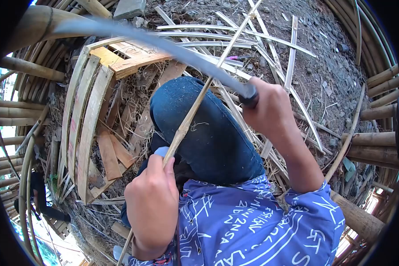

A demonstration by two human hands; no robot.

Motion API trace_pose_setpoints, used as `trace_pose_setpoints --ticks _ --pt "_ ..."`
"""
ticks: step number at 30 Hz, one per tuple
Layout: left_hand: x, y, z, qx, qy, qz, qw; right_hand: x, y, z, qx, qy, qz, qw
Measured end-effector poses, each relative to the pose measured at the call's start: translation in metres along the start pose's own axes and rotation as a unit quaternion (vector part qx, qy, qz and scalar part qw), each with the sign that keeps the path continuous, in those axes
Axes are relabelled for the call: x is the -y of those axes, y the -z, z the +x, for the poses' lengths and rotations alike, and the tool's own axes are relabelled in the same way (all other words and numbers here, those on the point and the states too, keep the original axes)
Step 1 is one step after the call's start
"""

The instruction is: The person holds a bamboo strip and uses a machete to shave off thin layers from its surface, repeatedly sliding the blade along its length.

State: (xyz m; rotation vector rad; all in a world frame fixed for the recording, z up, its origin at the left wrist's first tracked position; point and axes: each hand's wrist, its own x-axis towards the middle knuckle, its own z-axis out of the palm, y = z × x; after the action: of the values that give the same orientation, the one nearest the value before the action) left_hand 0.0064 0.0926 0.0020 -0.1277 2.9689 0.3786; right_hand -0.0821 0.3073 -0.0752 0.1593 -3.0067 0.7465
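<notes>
My left hand (pixel 151 201) grips a thin bamboo strip (pixel 195 108) that runs up and to the right across my raised knee in blue jeans (pixel 208 133). My right hand (pixel 270 111) is closed on the dark handle of a long curved blade (pixel 146 40). The blade sweeps up and to the left, blurred, above the strip. The blade's edge crosses the strip near the knee.
Split bamboo strips (pixel 261 40) lie scattered on the dirt ground ahead. A curved frame of wide bamboo slats and wooden boards (pixel 86 115) sits to the left. Thick bamboo poles (pixel 377 146) stack at both sides. A person (pixel 40 195) crouches at far left.
</notes>
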Motion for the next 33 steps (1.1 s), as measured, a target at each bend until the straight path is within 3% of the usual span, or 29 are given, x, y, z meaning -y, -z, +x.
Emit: trace_pose_setpoints --ticks 3,7,10,16,26,33 --pt "0.003 0.002 -0.004 -0.016 0.005 0.006 1.000 -0.004 0.007 0.010 0.017 -0.009 -0.057 0.998" --pt "0.015 0.005 -0.017 -0.025 0.007 0.017 1.000 -0.044 0.019 0.046 0.001 -0.186 -0.051 0.981" --pt "0.020 0.007 -0.022 -0.043 0.000 0.011 0.999 -0.091 0.011 0.055 -0.043 -0.175 -0.091 0.979" --pt "0.036 0.010 -0.036 -0.011 -0.003 0.048 0.999 -0.111 -0.001 0.067 -0.112 -0.158 -0.095 0.976" --pt "0.070 0.026 -0.072 0.022 0.024 0.001 0.999 -0.129 0.001 0.090 -0.128 -0.165 -0.115 0.971" --pt "0.096 0.039 -0.098 0.018 0.037 0.016 0.999 -0.171 0.014 0.107 -0.107 -0.283 -0.106 0.947"
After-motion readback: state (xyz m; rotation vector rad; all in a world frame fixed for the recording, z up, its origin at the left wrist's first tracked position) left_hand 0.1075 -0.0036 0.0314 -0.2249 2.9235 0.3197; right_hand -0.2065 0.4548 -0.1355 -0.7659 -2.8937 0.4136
